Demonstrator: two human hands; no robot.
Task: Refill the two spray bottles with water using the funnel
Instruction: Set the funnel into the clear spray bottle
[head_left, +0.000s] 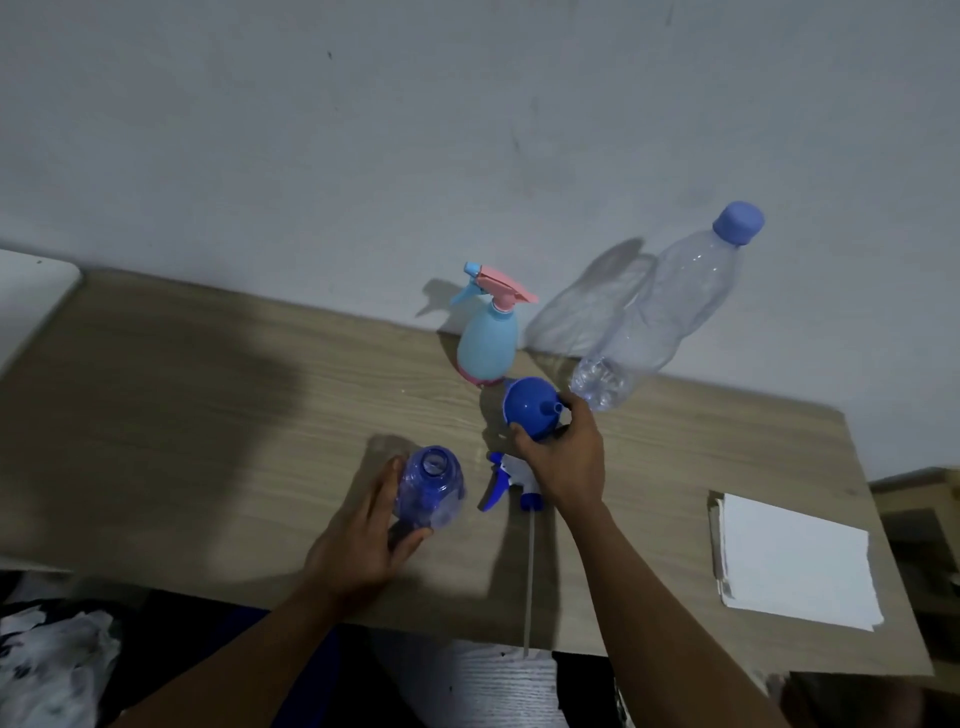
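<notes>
On the pale wood-grain worktop (208, 415), the left hand (363, 540) wraps its fingers around the uncapped translucent blue spray bottle (431, 486). The right hand (563, 462) grips the round blue plastic funnel (530, 408), just in front of the light-blue spray bottle with a pink trigger (488, 338). The removed blue-and-white spray head (506, 480) lies between the hands.

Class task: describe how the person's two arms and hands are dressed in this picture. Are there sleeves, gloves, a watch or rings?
Both forearms are bare up to the bottom edge of the picture, so no sleeve shows. The left hand and the right hand wear no gloves. No watch, bracelet or ring can be seen on either wrist or on the fingers in view, and no markings show.
</notes>
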